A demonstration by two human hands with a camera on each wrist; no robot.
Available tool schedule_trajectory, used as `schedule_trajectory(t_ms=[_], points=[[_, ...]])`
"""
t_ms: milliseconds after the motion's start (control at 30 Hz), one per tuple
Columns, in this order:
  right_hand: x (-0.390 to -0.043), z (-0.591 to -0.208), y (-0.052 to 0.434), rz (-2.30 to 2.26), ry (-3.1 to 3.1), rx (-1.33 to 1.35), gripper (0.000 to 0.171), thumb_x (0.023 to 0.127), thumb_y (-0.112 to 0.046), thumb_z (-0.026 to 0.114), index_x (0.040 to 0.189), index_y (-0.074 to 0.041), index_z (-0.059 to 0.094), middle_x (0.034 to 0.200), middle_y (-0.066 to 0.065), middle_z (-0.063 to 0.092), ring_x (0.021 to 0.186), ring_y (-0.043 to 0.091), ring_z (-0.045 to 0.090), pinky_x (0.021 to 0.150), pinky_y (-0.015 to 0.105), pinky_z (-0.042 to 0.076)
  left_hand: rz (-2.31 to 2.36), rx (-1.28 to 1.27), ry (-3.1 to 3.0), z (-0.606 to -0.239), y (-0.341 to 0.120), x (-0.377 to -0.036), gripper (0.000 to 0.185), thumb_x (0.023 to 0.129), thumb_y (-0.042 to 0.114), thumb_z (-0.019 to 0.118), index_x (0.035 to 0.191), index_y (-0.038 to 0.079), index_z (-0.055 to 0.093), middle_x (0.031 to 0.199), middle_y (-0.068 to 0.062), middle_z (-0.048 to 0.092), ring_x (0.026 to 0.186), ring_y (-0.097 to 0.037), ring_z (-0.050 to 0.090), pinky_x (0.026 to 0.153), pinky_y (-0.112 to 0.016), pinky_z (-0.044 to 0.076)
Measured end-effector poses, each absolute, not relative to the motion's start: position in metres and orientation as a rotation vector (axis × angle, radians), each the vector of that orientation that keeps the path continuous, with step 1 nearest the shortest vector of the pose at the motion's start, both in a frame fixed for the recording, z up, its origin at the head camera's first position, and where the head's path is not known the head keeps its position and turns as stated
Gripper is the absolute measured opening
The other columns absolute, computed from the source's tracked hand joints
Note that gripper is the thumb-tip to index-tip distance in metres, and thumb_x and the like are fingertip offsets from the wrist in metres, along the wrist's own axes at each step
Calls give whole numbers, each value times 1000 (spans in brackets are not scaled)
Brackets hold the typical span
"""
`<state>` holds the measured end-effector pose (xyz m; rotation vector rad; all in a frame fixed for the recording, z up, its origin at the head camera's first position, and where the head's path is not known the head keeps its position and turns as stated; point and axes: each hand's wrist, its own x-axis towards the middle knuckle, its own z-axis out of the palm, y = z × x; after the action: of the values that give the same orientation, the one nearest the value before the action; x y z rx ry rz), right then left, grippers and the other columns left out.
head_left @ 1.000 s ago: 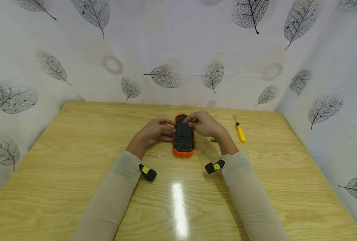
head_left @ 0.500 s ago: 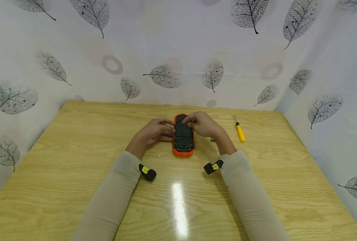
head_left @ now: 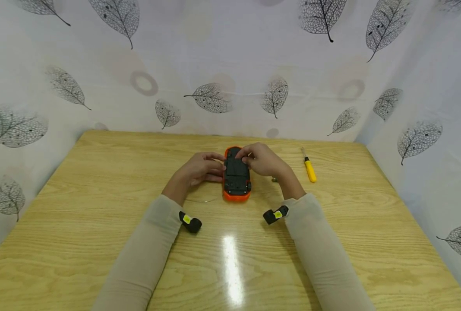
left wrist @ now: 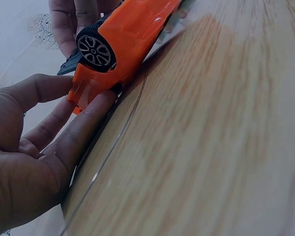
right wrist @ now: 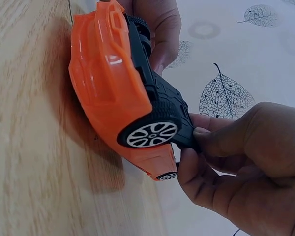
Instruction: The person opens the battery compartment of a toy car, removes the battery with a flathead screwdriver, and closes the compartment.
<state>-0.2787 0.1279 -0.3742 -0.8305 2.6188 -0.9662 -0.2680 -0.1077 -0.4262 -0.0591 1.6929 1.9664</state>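
Note:
An orange toy car (head_left: pixel 236 195) lies upside down on the wooden table (head_left: pixel 98 181), black underside up. My left hand (head_left: pixel 199 169) holds its left flank, with thumb and a finger (left wrist: pixel 91 120) against the orange body (left wrist: pixel 128 39). My right hand (head_left: pixel 263 160) reaches over the far end of the car. In the right wrist view its thumb and fingers (right wrist: pixel 201 147) pinch the edge of the black bottom panel (right wrist: pixel 179 135) beside a wheel (right wrist: pixel 151 133). The car's roof is hidden against the table.
A yellow-handled screwdriver (head_left: pixel 310 169) lies to the right of my right hand. A small dark object (head_left: pixel 275 179) sits by my right wrist, and a thin wire (head_left: pixel 205 201) lies near my left wrist. Leaf-patterned cloth walls (head_left: pixel 230 65) enclose the table on three sides.

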Motion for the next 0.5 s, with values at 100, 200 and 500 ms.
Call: schedule_trajectory(t_ms=[100, 200, 500], points=[[-279, -374, 127, -960, 2637, -850, 26, 102, 1, 54, 118, -2, 74, 116, 14, 71, 87, 24, 61, 74, 35, 52, 1967, -60, 1695, -426, -107, -268, 34, 96, -1, 65, 130, 3, 60, 111, -16, 68, 90, -25, 71, 82, -42, 64], [-280, -373, 127, -953, 2652, -863, 26, 102, 2, 54, 117, -2, 74, 117, 15, 71, 93, 26, 61, 78, 38, 53, 1967, -61, 1697, -425, -107, -268, 34, 96, -1, 66, 130, 3, 60, 108, -15, 68, 90, -24, 71, 81, -41, 64], [-280, -374, 128, -964, 2627, -849, 26, 103, 1, 53, 119, -2, 74, 117, 15, 71, 87, 24, 59, 74, 35, 51, 1966, -57, 1693, -426, -107, -269, 36, 96, -1, 66, 131, 3, 59, 106, -14, 68, 89, -24, 71, 81, -41, 64]])
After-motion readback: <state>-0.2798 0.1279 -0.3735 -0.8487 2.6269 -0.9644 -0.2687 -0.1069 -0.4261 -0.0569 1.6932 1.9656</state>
